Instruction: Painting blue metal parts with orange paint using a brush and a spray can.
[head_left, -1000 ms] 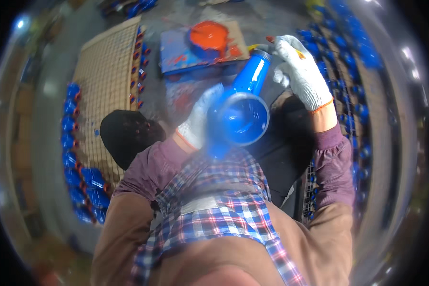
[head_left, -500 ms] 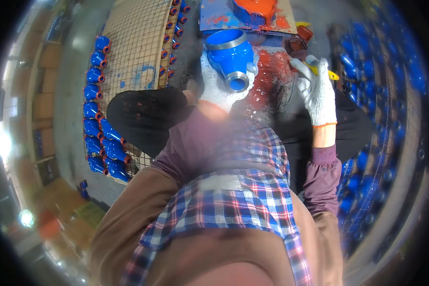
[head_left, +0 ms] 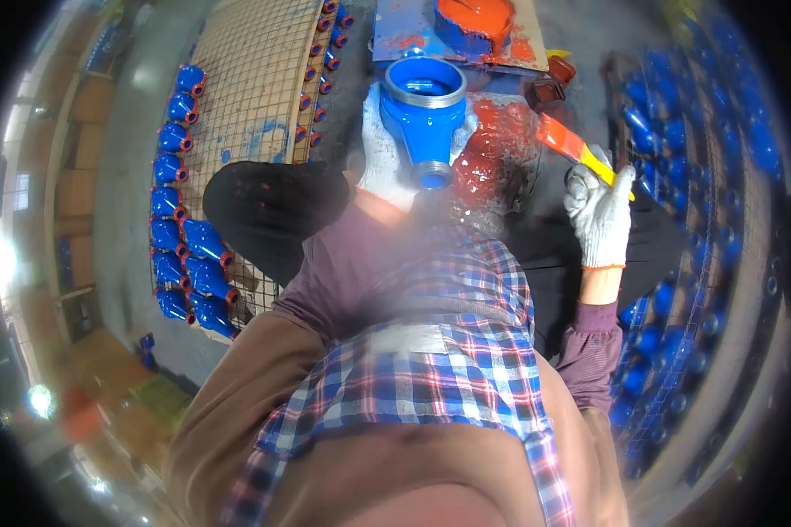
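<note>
At nine o'clock, along the far left edge of the view: a curved row of blue cast fittings [head_left: 189, 241] with red-painted ends, lined beside a wire mesh rack [head_left: 255, 97]. More of the small red-tipped pieces [head_left: 318, 79] run down the rack's right edge, toward eleven o'clock.

At twelve o'clock: left hand [head_left: 387, 154], white knit glove, closed around a blue valve body [head_left: 424, 114]. Round open mouth faces up toward the camera; narrow threaded neck points down toward the person's chest. Fingers wrap behind and beside the casting; grip looks firm.

Just above it, also at twelve: a tub of orange-red paint [head_left: 475, 19] standing on a paint-smeared cardboard sheet [head_left: 413, 39]. Below and right of the tub, a red-spattered work surface [head_left: 492, 149], wet-looking.

At two o'clock: right hand [head_left: 599, 211], same glove type, clenched on the yellow handle of a paintbrush [head_left: 580, 149]. Bristles loaded orange-red, pointing up-left toward the valve body but clear of it. Hands apart, each occupied.

At three o'clock: a dim stack of further blue fittings [head_left: 677, 176]; detail too dark to resolve.

Risks, judged:
- Loaded bristles held over the lap: drip onto dark clothing or onto the blue face of the casting, spoiling the finish.
- Glove on fresh blue coating: if not cured, fingerprints or lifted paint.
- One-handed hold on a heavy casting: slip likely if the glove is paint-slick; it would land on wet surface or tub.
- Tub near the elbow path of the reach: knock and spill possible.
</note>
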Demonstrator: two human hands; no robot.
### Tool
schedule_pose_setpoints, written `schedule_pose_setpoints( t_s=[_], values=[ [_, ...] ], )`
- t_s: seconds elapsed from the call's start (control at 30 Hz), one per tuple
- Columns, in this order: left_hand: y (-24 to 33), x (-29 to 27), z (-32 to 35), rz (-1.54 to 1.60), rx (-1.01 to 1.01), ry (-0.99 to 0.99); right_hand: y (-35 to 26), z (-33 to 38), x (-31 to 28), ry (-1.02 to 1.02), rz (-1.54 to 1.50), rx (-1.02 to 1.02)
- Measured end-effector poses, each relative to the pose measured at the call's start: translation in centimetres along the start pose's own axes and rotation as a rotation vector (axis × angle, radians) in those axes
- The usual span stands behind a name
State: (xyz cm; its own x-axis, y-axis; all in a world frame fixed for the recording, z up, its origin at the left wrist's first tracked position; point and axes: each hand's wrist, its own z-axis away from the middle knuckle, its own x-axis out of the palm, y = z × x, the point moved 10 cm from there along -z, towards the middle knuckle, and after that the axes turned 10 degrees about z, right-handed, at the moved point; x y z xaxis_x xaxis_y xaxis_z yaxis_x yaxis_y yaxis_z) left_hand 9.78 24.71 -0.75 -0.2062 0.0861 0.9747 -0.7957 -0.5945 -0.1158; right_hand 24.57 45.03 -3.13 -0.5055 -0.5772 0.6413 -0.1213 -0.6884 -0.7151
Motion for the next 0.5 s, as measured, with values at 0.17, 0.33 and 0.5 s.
schedule_pose_setpoints(
  t_s=[0.17,0.33,0.5],
  values=[
    [-2.5,1.8,1.0,0.301,-0.276,-0.121,-0.5,0.7,0.3,-0.043,0.031,-0.038],
    [-3.3,1.7,-0.4,0.544,-0.223,0.008,-0.8,1.1,0.5,0.035,0.047,-0.084],
    [-3.5,2.9,-0.6,0.547,-0.199,0.004,-0.9,1.8,0.7,0.02,0.01,-0.12]
  ],
)
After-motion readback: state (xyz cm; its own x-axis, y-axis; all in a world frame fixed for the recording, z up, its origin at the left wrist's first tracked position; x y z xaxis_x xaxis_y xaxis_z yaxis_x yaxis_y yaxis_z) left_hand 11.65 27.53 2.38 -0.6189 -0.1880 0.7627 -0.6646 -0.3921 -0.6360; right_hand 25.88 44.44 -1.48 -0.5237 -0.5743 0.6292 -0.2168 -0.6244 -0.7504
